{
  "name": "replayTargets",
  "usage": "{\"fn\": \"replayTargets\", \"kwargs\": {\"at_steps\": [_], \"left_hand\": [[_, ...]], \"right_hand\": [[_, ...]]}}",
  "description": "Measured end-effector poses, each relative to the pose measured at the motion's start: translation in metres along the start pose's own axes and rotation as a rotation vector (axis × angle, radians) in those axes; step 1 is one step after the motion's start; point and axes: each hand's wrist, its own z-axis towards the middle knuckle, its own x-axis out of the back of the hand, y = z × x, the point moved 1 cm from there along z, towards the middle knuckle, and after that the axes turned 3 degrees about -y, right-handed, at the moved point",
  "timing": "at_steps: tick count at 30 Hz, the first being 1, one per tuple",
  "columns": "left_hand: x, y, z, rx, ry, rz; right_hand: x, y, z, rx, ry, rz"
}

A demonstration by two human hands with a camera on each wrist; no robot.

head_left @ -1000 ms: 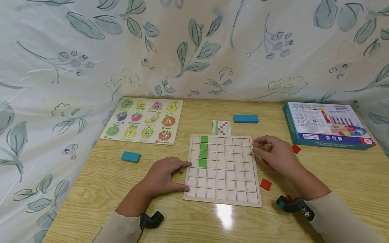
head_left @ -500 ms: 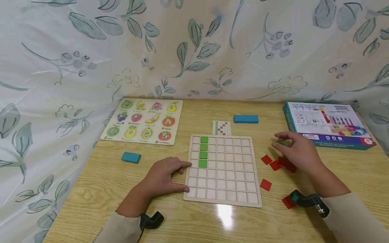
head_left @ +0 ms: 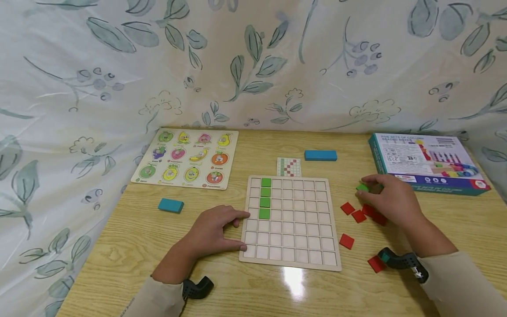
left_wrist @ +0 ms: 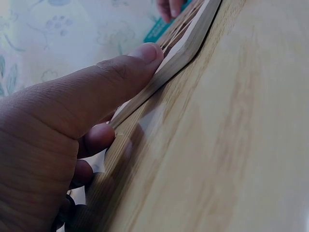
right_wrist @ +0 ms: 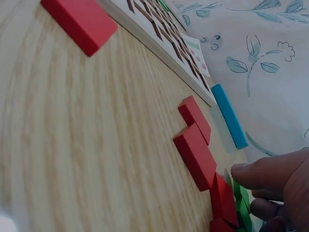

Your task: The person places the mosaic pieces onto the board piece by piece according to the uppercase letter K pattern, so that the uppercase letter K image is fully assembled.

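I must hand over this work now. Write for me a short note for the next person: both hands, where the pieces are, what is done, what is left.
Left hand: open, fingers resting on the left edge of the wooden grid board, steadying it.
Right hand: pinches a green tile right of the board, above the table.
Done: four green tiles fill the top of the second column.
Left: all other cells are empty. Loose red tiles lie right of the board; the pattern card lies behind it.
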Motion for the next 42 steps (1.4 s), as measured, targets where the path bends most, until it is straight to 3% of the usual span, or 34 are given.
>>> {"fn": "replayTargets", "kwargs": {"at_steps": [5,13,28,42], "left_hand": [[0.0005,0.0003,-0.0002,-0.005,0.003,0.002],[0.0005,0.0004,-0.0009,0.009,-0.004,-0.003],[-0.0002,-0.0010,0.0005,-0.009,0.005,-0.005],[0.0012,0.0006,-0.0007,0.009,-0.004,-0.010]], "right_hand": [[-0.0020,-0.0013,0.0003,0.012,-0.010,-0.026],[-0.0057,-0.0030,0.0025,0.023,-0.051,0.020],[0.0001,-0.0062,0.0043,0.042,-0.115,-0.049],[0.0005,-0.0046,0.0050,0.038,-0.138,-0.004]]}}
